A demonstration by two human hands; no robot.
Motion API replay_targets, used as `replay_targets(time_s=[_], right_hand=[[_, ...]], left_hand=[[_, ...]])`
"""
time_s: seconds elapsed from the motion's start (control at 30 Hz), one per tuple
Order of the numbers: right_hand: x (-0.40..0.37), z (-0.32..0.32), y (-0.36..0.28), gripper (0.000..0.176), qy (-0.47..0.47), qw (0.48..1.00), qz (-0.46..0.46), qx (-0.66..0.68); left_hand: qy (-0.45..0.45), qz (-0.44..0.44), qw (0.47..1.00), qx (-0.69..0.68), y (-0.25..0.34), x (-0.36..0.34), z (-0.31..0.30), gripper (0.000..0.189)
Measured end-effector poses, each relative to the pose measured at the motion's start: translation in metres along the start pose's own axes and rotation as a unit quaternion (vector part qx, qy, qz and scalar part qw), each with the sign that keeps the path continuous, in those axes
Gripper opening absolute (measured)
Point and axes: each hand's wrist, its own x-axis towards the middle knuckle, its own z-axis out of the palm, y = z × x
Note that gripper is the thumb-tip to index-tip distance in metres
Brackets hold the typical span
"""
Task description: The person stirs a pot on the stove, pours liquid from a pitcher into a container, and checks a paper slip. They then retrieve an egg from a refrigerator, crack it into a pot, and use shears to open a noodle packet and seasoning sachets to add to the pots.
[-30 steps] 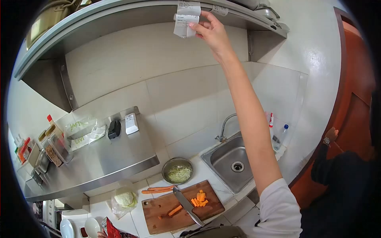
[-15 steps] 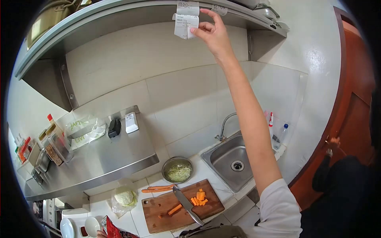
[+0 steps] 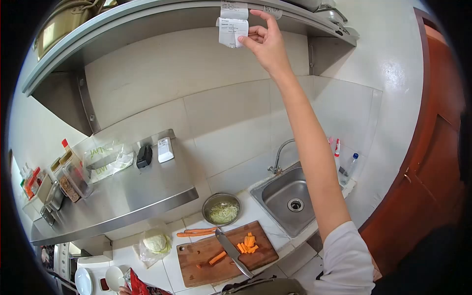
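Observation:
My right hand [image 3: 266,46] is raised to the edge of the upper metal shelf. Its thumb and fingers pinch a printed paper slip [image 3: 233,32] that hangs from the shelf edge. Only a little of my left hand [image 3: 125,290] shows at the bottom left, with its fingers against a red plastic packet [image 3: 140,286]. Below, a knife [image 3: 233,251] lies across a wooden cutting board [image 3: 196,273] beside cut carrot pieces [image 3: 250,244]. Whole thin carrots [image 3: 196,232] rest behind the board, near a metal bowl [image 3: 206,217] of shredded pale green vegetable.
A cabbage in a plastic bag [image 3: 156,243] sits left of the board. The steel sink [image 3: 275,195] is to the right. Jars [image 3: 73,174] and a plastic bag [image 3: 110,161] stand on the lower shelf [image 3: 162,189]. White bowls are at bottom left; a red-brown door [image 3: 432,167] stands right.
The other person's hand at the door handle has gone from view, and the dark figure there sits lower. My right hand still holds the slip; the view has shifted slightly.

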Motion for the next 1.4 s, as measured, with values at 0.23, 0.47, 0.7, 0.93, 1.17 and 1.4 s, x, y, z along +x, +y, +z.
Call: replay_targets(time_s=[0.23,0.47,0.7,0.93,1.17,1.4], right_hand=[[-0.003,-0.003,-0.004,0.059,0.002,1.000,0.005,-0.008],[-0.008,-0.002,-0.002,0.061,0.007,0.999,-0.007,-0.046],[-0.032,0.005,-0.009,0.062,0.080,0.986,-0.017,-0.148],[-0.106,0.053,-0.061,0.054,0.146,0.984,-0.096,-0.025],[-0.247,0.182,-0.202,0.017,-0.403,0.865,-0.210,0.212],[-0.344,0.334,-0.322,0.040,-0.538,0.699,-0.157,0.444]], left_hand=[[-0.004,0.000,1.000,0.005,0.001,-0.001,-0.002,0.043],[-0.008,0.000,1.000,0.012,0.007,-0.004,-0.003,0.045],[-0.012,0.006,0.999,0.031,0.015,-0.005,-0.010,0.047],[-0.075,0.024,0.992,0.094,0.029,-0.036,-0.063,0.050],[-0.085,0.005,0.990,0.108,0.087,-0.006,-0.048,0.020],[-0.115,0.019,0.993,0.023,0.140,-0.014,-0.167,0.021]])
